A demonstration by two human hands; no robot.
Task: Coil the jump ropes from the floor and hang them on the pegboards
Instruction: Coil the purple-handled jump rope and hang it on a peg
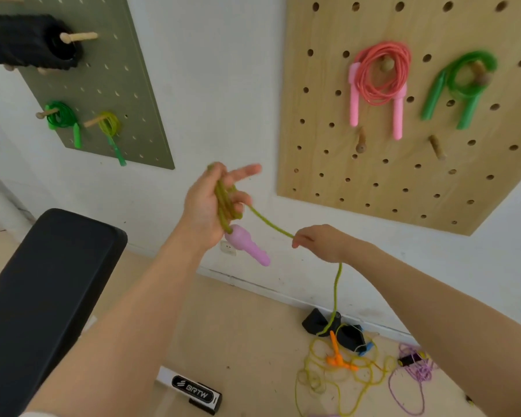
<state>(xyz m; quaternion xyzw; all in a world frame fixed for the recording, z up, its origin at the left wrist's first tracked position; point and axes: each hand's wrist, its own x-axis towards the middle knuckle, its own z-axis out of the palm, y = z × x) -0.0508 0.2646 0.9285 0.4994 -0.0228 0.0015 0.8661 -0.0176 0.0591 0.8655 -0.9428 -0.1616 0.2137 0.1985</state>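
My left hand [206, 206] is raised in front of the wall with several loops of an olive-green jump rope [226, 206] wound over its palm. The rope's pink handle [248, 245] hangs below that hand. My right hand [322, 242] pinches the same rope a little to the right and lower. From there the rope drops to the floor. The wooden pegboard [403, 182] at the right carries a coiled pink rope [379, 82] and a coiled green rope [460, 85], with two bare pegs [361, 142] below them.
A green pegboard [139, 94] at the left holds a black item and two small coiled ropes. A black padded bench [42, 290] fills the lower left. Tangled yellow rope with orange handles [340, 359] and a purple rope [415, 374] lie on the floor by a black object.
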